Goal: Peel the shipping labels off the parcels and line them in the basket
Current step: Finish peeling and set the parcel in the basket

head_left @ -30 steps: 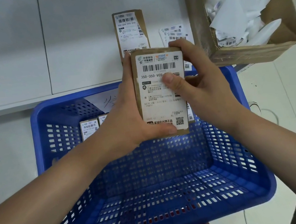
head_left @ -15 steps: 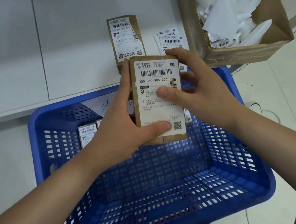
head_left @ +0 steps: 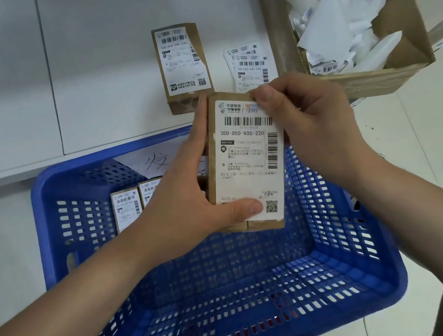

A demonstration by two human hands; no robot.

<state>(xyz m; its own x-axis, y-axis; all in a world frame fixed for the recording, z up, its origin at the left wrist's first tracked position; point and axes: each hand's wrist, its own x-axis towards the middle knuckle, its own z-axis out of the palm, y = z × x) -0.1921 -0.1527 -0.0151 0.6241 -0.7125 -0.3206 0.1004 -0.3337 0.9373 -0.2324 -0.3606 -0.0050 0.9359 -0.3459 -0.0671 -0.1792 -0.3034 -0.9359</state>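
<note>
I hold a brown cardboard parcel (head_left: 245,164) upright in front of me, above the far half of a blue plastic basket (head_left: 342,250). My left hand (head_left: 188,201) wraps its left edge: the fingers curl up behind it and the thumb presses across the lower front, just left of a small square code. My right hand (head_left: 314,125) is at the top right corner, its thumb and forefinger pinching the corner of the white shipping label (head_left: 252,169) that covers most of the parcel's front. The label carries a barcode and the printed number 050-050-V05-220. I cannot tell whether the pinched corner has lifted off the cardboard.

Below my left hand, against the basket's far wall, two small labelled parcels (head_left: 134,206) stand side by side; my left hand hides whatever stands to the right of them. A white sheet (head_left: 153,160) with handwritten characters leans on the basket's far rim, just left of the held parcel.

Beyond my hands, on the pale grey bench (head_left: 57,77), another brown parcel (head_left: 183,67) lies flat, its label torn along the right edge. Just above my right hand lies a small stack of loose labels (head_left: 251,65). To the right of that hand and farther away, an open cardboard box (head_left: 374,81) holds a heap of crumpled white backing paper (head_left: 335,12). Pale floor tiles (head_left: 427,151) show to the right of my right forearm.
</note>
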